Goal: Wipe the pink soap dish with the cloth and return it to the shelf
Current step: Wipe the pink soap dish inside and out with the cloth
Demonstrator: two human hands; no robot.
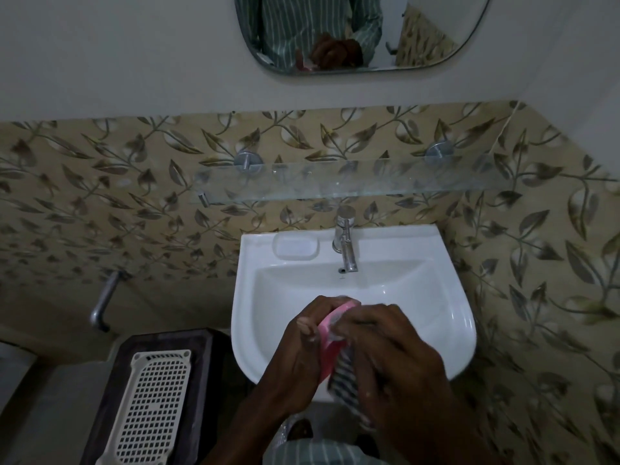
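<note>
The pink soap dish (330,344) is held on edge over the front of the white sink (446,317). My left hand (295,357) grips it from the left. My right hand (399,360) presses a dark striped cloth (345,380) against the dish's right side; the cloth hangs down below the hands. Most of the dish is hidden between my hands. The glass shelf (352,182) is on the tiled wall above the tap, with nothing on it.
A chrome tap (345,243) stands at the sink's back, next to a moulded soap recess (295,248). A mirror (359,31) hangs above. At lower left, a white perforated tray (154,407) lies on a dark stool, with a metal pipe (104,300) behind it.
</note>
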